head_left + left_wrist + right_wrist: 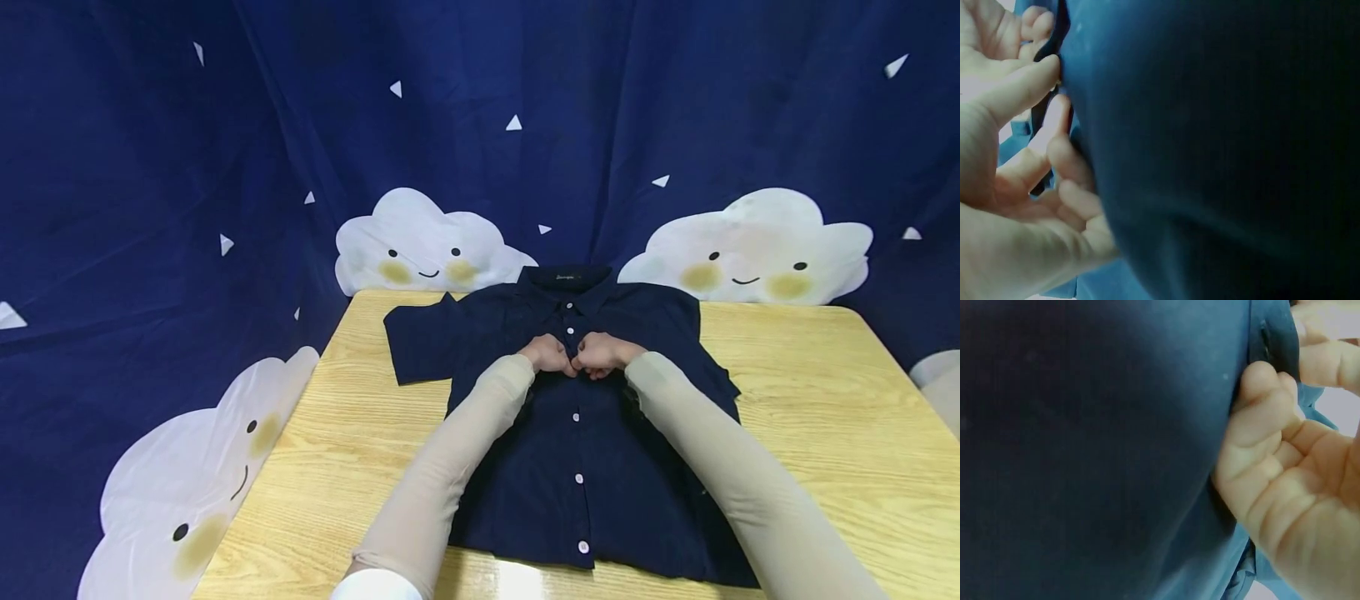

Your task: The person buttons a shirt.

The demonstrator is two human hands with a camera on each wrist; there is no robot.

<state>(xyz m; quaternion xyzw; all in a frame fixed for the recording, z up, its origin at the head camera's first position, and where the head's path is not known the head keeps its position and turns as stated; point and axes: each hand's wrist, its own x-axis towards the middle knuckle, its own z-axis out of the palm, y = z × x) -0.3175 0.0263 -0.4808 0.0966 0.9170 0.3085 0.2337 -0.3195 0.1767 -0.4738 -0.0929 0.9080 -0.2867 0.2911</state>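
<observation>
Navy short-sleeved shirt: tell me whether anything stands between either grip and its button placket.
Nothing visible does: the left grip and right grip both hold the navy short-sleeved shirt at its button placket.

Here's a curtained-off tabletop spot, room type unclear — navy cloth [450, 50] sweeping across the upper frame, smiling clouds [420, 237] mid-frame, a wood-grain table [360, 417] below.

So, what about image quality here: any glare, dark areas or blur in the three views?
Head view: mostly clear, with a bright glare patch on the table at the bottom edge; left wrist view: the shirt looks soft, sinking to near black at far right; right wrist view: the shirt is dark and soft at left, background washed out white at right.
</observation>
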